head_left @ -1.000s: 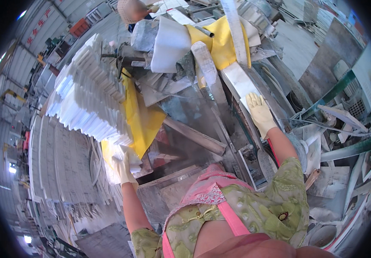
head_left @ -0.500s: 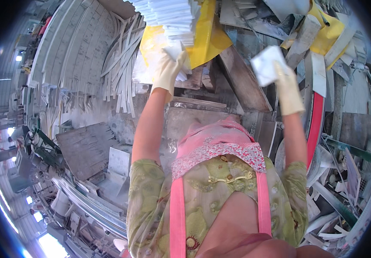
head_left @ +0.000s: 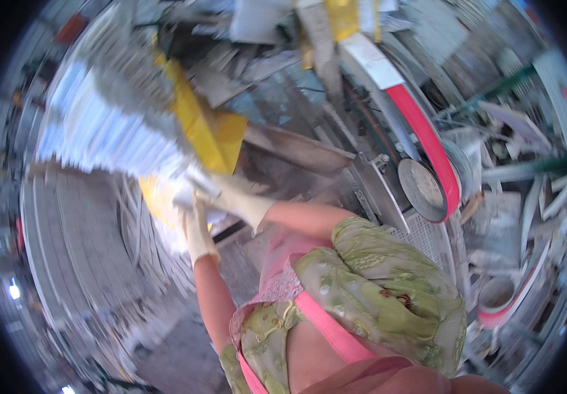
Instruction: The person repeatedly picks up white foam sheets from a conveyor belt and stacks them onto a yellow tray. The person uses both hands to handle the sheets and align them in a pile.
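Two gloved hands meet at the near edge of a big stack of pale strips (head_left: pixel 109 128), a little left of the middle of the view. The left hand (head_left: pixel 198 230) reaches up with its fingers under a pale strip end (head_left: pixel 195 187) that juts from the stack; the right hand (head_left: pixel 241 200) crosses over from the right and lies on the same end. The picture is smeared with motion, so whether either grip is clenched on the strip or only resting against it cannot be told.

To do this well, I would judge that both hands should take one strip only, pinching it close to the end, and draw it out level along its length so the rows above do not slide. The yellow sheet (head_left: pixel 198 128) draped beside the stack could catch a sleeve.

The stack sits on a cluttered metal surface (head_left: pixel 300 148) that runs far and right, grey and dusty. To the right a red belt (head_left: pixel 425 131) curves round a wheel (head_left: pixel 421 187). Further right lie loose white offcuts (head_left: pixel 513 217) and a roll of tape (head_left: pixel 497 299). On the left, more pale strips lean in rows (head_left: pixel 80 243). The room looks like a crowded workshop.
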Available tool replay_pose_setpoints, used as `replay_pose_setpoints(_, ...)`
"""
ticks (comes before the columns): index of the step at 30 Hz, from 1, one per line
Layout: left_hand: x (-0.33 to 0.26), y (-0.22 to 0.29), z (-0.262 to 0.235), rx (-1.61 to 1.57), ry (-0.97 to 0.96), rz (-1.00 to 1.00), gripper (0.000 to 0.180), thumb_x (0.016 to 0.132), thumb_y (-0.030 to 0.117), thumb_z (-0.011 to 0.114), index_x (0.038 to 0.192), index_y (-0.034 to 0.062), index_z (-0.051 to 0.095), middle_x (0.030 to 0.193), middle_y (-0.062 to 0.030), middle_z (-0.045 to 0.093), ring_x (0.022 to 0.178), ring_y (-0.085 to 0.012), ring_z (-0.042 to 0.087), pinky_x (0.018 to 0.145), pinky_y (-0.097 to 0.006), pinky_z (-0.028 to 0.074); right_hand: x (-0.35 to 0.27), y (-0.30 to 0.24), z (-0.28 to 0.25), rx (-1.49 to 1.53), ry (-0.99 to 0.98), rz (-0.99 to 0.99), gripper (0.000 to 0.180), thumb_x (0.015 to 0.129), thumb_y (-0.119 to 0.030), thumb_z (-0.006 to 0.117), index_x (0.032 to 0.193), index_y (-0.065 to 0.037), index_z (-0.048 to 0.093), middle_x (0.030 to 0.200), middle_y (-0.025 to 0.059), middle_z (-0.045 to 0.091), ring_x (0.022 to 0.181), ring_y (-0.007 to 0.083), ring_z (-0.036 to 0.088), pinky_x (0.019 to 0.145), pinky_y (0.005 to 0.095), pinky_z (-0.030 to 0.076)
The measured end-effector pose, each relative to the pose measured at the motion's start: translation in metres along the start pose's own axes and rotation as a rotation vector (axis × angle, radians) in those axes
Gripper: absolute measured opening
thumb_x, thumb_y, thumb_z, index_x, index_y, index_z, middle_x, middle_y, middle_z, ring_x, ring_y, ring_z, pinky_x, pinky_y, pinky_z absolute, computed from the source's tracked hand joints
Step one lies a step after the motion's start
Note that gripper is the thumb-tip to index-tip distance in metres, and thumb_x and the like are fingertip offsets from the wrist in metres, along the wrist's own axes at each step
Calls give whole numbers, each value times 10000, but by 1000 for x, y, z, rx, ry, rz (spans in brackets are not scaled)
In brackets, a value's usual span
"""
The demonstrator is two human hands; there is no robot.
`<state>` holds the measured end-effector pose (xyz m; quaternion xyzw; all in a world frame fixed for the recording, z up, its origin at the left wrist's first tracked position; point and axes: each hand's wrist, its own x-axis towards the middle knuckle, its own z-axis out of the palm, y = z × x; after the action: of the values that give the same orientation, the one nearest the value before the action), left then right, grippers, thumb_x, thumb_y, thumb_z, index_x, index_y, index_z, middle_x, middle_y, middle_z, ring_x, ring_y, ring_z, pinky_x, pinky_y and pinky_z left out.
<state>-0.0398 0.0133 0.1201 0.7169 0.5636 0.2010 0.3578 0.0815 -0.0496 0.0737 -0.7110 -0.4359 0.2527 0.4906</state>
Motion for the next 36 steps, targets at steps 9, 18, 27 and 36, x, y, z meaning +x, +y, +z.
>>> replay_pose_setpoints(9, -23, 48, -17, -128, -146, -53, 823, 954, 508, 629, 1410, -140, 404, 1343, -227, 531, 1185, -259, 543, 1025, -352, 439, 2, -9, -31, 99, -431, -20, 974, 831, -656, 662, 1499, -24, 340, 1236, 246, 640, 1017, 390, 675, 863, 438, 529)
replay_pose_setpoints(18, -22, 36, 5, -301, -217, -42, 694, 926, 422, 687, 1364, -85, 510, 1213, -130, 631, 1052, -207, 612, 910, -358, 510, -3, 61, -81, -122, -270, -262, 588, 864, -507, 644, 1277, -90, 669, 1187, 127, 695, 1096, 341, 550, 961, 414, 460)
replay_pose_setpoints(27, 15, 35, -15, 203, -266, -244, 779, 852, 625, 650, 1305, -3, 564, 1196, -138, 644, 1002, -266, 650, 817, -402, 527, -34, 147, -244, -256, 230, -162, 382, 854, -464, 590, 985, -154, 772, 936, 77, 750, 915, 332, 615, 818, 455, 514)
replay_pose_setpoints(36, 5, 49, -5, 76, -335, -376, 867, 839, 632, 645, 1497, 113, 424, 1435, -153, 535, 1248, -347, 560, 990, -598, 413, -84, 175, -395, -389, 599, 48, 351, 891, -377, 630, 1105, -124, 745, 1012, 187, 700, 986, 389, 636, 884, 474, 514)
